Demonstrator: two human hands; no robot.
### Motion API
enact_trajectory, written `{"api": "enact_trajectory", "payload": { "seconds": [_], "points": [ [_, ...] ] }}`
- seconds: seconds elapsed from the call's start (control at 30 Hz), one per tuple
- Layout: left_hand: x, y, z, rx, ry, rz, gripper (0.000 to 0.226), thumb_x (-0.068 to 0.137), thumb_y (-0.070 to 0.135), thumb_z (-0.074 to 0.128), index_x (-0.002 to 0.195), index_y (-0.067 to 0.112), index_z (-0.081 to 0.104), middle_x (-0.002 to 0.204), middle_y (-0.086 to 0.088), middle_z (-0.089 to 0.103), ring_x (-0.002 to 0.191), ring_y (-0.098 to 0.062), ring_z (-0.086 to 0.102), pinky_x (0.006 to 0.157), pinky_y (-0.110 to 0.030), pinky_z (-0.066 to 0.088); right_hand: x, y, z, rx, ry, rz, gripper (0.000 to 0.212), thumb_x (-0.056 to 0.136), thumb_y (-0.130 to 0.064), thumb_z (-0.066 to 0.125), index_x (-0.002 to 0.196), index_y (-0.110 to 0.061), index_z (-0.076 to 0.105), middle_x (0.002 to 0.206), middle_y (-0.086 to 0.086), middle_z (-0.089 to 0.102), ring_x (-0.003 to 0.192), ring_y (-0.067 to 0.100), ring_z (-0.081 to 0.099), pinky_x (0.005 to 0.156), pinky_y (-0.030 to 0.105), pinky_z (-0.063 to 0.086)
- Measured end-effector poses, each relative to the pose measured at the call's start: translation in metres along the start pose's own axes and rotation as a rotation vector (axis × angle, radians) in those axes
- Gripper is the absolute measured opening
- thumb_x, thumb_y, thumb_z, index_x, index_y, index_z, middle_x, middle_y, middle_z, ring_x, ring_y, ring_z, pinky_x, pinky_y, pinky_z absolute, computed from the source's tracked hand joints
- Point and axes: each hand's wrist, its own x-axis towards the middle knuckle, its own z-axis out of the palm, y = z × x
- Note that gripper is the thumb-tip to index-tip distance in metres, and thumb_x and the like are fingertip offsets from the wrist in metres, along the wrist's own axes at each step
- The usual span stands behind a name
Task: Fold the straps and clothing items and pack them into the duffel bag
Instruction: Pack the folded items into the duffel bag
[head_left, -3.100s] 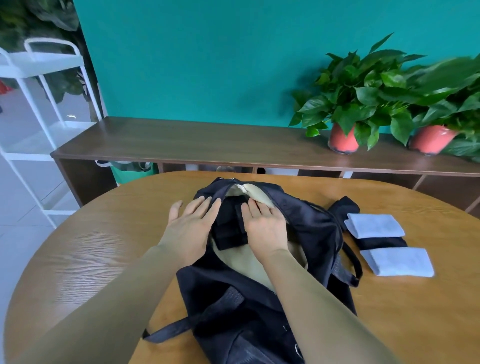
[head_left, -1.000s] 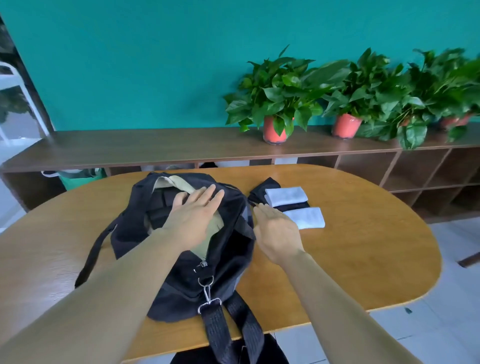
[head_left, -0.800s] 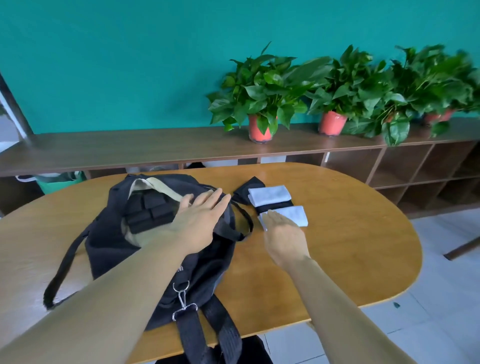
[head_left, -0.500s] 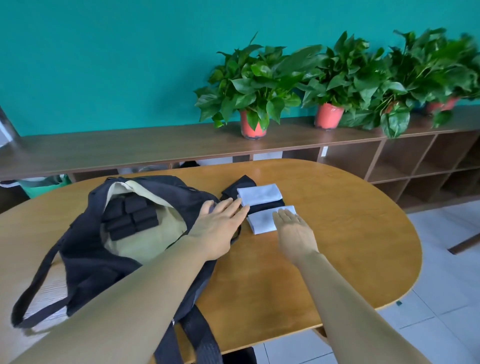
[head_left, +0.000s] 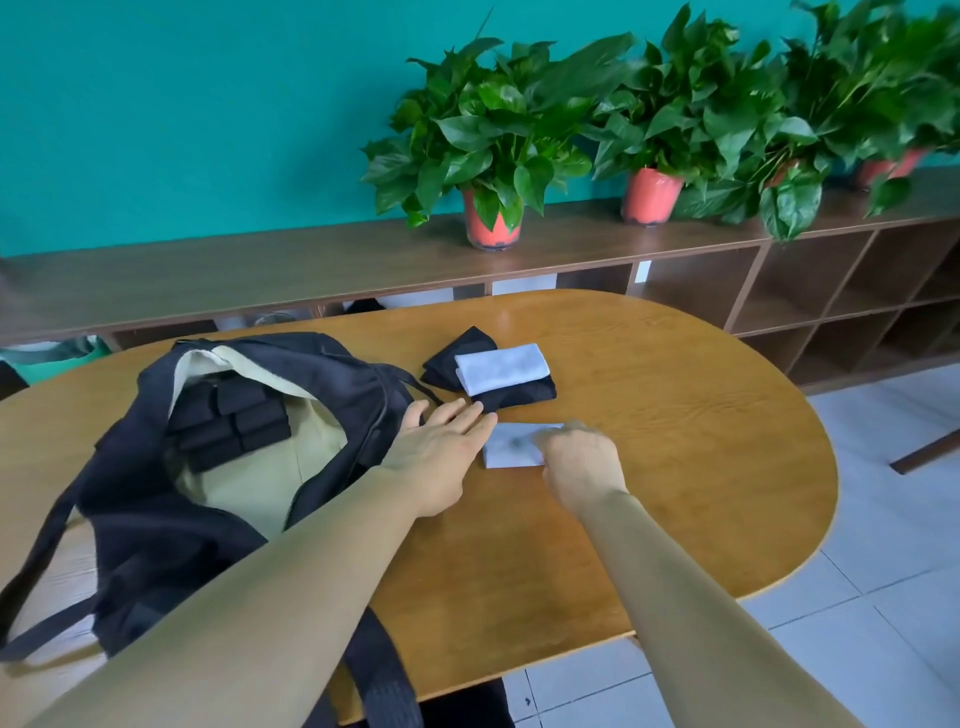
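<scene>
From the head view, the duffel bag (head_left: 130, 493) lies unzipped on the left of the bench (head_left: 675, 441), with black folded straps (head_left: 228, 421) already on its pale lining. The left hand (head_left: 441, 447) is flat, fingers straight, over the bag's right rim and holding nothing. The right hand (head_left: 582, 462) is knuckles-up on the near white cloth (head_left: 511, 449), fingers bent onto it; blur hides whether it has actually pinched it. Beyond, a far white cloth (head_left: 501, 366) sits on a folded black garment (head_left: 519, 395). The cloth looks light, soft and limp, so a corner lift would likely spill the fold; better to clamp across the folded edge, thumb beneath
</scene>
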Motion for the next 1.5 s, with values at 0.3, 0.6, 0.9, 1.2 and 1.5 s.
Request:
{"api": "enact_trajectory", "payload": {
  "seconds": [0.3, 0.6, 0.9, 1.2, 1.5],
  "points": [
    [-0.030, 0.016, 0.007, 0.036, -0.045, 0.038, 0.070, 0.090, 0.000, 0.040, 0.152, 0.021, 0.013, 0.161, 0.000, 0.007, 0.147, -0.016, 0.002, 0.118, -0.044, 0.002, -0.063, -0.022, -0.009, 0.124, 0.042, -0.009, 0.017, 0.087, -0.017, 0.051, 0.100, -0.018, 0.061, 0.096, 0.004, 0.056, 0.094, 0.020, 0.055, 0.068, 0.024, 0.034],
    [-0.039, 0.026, 0.009, -0.080, -0.080, 0.019, 0.020, 0.100, 0.025, 0.041, 0.108, 0.013, 0.054, 0.114, -0.006, 0.059, 0.103, -0.026, 0.054, 0.076, -0.034, 0.037, -0.051, -0.005, -0.006, 0.414, -0.205, 0.334, 0.051, 0.091, -0.028, 0.050, 0.141, -0.020, 0.040, 0.137, 0.005, 0.046, 0.129, 0.027, 0.032, 0.099, 0.035, 0.033],
    [-0.034, 0.044, -0.001, -0.199, -0.144, -0.106, 0.008, 0.090, 0.008, 0.052, 0.092, 0.014, 0.056, 0.100, -0.007, 0.058, 0.083, -0.025, 0.054, 0.067, -0.033, 0.038, -0.044, 0.002, -0.018, 0.600, -0.456, 0.544, 0.030, 0.080, -0.017, 0.062, 0.106, -0.013, 0.048, 0.100, 0.008, 0.046, 0.109, 0.029, 0.046, 0.094, 0.036, 0.043],
    [-0.058, -0.026, -0.049, -0.362, 0.111, -0.179, 0.012, 0.088, 0.015, 0.047, 0.083, 0.021, 0.057, 0.088, 0.002, 0.059, 0.087, -0.026, 0.052, 0.080, -0.036, 0.031, -0.022, -0.034, -0.081, 0.946, -0.155, 0.434, 0.009, 0.085, -0.010, 0.058, 0.092, -0.005, 0.061, 0.087, 0.007, 0.050, 0.076, 0.022, 0.044, 0.068, 0.028, 0.036],
    [-0.141, -0.157, -0.019, -0.420, 0.302, -0.486, 0.024, 0.097, 0.025, 0.035, 0.098, 0.032, 0.058, 0.090, 0.008, 0.065, 0.092, -0.016, 0.055, 0.071, -0.033, 0.012, 0.017, -0.183, -0.093, 0.771, 0.017, 0.137, 0.027, 0.085, -0.015, 0.048, 0.101, -0.032, 0.062, 0.099, -0.004, 0.065, 0.101, 0.021, 0.054, 0.099, 0.038, 0.029]
  ]
}}
